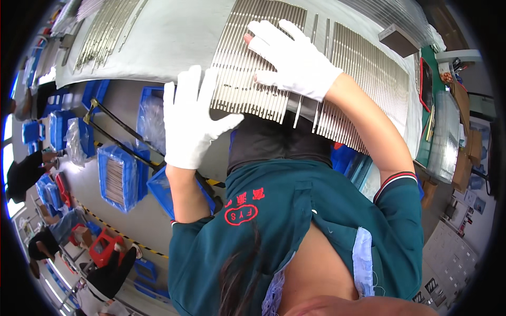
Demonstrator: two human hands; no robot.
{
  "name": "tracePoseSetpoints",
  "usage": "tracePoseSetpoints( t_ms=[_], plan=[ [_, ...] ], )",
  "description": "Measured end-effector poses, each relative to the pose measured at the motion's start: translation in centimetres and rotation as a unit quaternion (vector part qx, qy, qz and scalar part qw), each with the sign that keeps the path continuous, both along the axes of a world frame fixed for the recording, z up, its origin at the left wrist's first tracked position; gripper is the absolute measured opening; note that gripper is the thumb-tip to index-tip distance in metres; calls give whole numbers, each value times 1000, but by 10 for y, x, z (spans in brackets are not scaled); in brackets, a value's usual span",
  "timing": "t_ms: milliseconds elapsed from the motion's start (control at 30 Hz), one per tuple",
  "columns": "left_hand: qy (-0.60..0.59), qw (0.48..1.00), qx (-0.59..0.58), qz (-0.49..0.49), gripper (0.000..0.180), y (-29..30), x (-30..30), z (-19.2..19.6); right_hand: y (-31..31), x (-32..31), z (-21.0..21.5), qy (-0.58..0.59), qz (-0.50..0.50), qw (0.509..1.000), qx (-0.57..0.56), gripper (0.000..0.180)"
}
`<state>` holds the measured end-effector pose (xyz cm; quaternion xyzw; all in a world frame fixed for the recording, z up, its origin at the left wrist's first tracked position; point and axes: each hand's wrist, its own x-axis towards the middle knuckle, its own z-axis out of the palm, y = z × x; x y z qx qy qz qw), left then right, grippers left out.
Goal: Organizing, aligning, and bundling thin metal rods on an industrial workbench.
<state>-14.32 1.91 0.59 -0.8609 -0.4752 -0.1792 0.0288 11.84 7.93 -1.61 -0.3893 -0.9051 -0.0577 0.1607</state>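
Slim metal rods lie side by side in a flat row (pixel 237 79) on the white-covered table. My right hand (pixel 300 60), in a white glove with bare skin showing at two fingertips, rests palm down over this row with its fingers spread. My left hand (pixel 190 121), also white-gloved, is open at the row's left edge; its thumb points toward the near rod ends, and whether it touches them I cannot tell. A second row of rods (pixel 363 79) lies to the right. A few single rods (pixel 328 37) sit in the gap between the rows.
A looser bunch of rods (pixel 103 39) lies at the table's far left. A small grey box (pixel 398 40) stands at the far right, by clear plastic-looking lengths (pixel 387 16). Blue plastic-lined crates (pixel 117 176) and a red stool (pixel 104 248) are on the floor at left. Other people (pixel 108 274) are beyond.
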Motion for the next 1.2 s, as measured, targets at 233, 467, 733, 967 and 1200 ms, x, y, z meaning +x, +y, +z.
tracePoseSetpoints(
  t_ms=[233,467,733,967,1200],
  plan=[
    [21,996,-33,77,95,0,-36,-27,-11,19,11,-83,-15,996,-33,71],
    [-49,995,-46,73,94,1,-30,-33,-37,61,16,-112,-36,992,-50,70],
    [-39,994,-55,88,96,-2,-27,-36,-14,28,8,-101,-22,994,-28,73],
    [-79,990,-69,93,98,-3,-23,-36,-7,15,8,-96,-17,995,-25,72],
    [-96,990,-72,80,97,-2,-24,-35,-31,57,22,-69,-33,994,-76,72]
  ],
)
